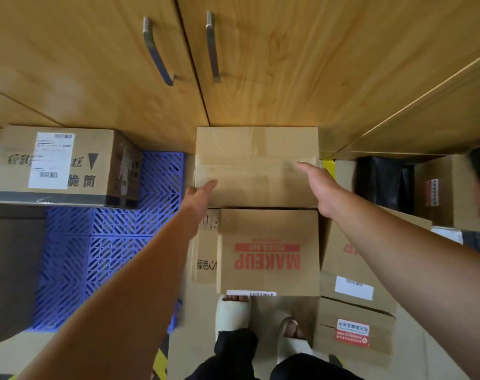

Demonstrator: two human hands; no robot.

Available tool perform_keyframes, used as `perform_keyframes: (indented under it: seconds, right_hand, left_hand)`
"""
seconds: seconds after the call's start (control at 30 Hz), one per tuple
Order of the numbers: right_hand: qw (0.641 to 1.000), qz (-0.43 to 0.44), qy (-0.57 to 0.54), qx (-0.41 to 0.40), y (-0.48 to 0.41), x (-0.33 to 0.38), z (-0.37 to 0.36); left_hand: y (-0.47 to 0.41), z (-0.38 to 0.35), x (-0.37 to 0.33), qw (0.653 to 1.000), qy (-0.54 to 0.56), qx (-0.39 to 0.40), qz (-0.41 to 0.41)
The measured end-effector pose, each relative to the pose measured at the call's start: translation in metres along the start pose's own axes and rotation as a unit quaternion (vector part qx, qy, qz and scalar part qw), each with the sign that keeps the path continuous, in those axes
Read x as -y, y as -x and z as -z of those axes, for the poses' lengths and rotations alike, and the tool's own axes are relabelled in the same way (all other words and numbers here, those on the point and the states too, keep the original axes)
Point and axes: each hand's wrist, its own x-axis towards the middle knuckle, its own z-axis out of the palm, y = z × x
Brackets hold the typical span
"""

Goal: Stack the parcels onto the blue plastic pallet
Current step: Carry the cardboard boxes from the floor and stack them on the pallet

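Note:
A blue plastic pallet [107, 242] lies on the floor at the left. One labelled cardboard parcel [57, 163] stands on its far left corner. A plain cardboard box [256, 160] sits against the cabinet, right of the pallet. My left hand [199, 194] reaches toward its near left edge, fingers extended and empty. My right hand [319, 185] stretches over its right side, fingers apart, holding nothing. A "MAKEUP" box [269, 253] stands just in front of the plain box, between my arms.
Wooden cabinet doors [233, 64] with metal handles rise behind the boxes. More parcels [354, 314] and a black bag [384, 182] crowd the right side. A narrow carton [204, 250] leans beside the MAKEUP box. My sandalled feet [233, 314] stand on flattened cardboard.

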Motion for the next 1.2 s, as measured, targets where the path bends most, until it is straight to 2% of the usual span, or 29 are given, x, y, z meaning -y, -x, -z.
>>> perform_keyframes:
  seconds: [0.13,0.2,0.43,0.6,0.7,0.9,1.07,1.2]
  right_hand:
    - [0.999,0.031,0.001,-0.019,0.062,0.012,0.021]
    - [0.999,0.052,0.005,-0.017,0.105,0.023,0.034]
    - [0.993,0.092,-0.069,0.003,0.336,0.090,0.109]
    - [0.984,0.141,-0.112,0.011,0.484,0.109,0.156]
    - [0.976,0.170,-0.134,0.020,0.544,0.099,0.179]
    - [0.958,0.210,-0.193,0.011,0.609,0.052,0.219]
    - [0.939,0.257,-0.218,0.062,0.641,-0.006,0.244]
    - [0.938,0.273,-0.180,0.113,0.653,-0.061,0.261]
  left_hand:
    - [0.046,0.026,-0.008,0.999,0.044,0.007,-0.015]
    - [0.086,0.041,-0.023,0.999,0.034,-0.003,-0.026]
    - [0.321,0.122,-0.095,0.990,0.126,0.036,-0.043]
    - [0.451,0.171,-0.105,0.984,0.145,0.081,-0.065]
    - [0.509,0.185,-0.093,0.975,0.163,0.093,-0.120]
    - [0.597,0.192,-0.068,0.936,0.277,0.043,-0.213]
    - [0.661,0.184,-0.025,0.921,0.258,0.057,-0.285]
    - [0.721,0.169,0.015,0.923,0.197,0.073,-0.322]
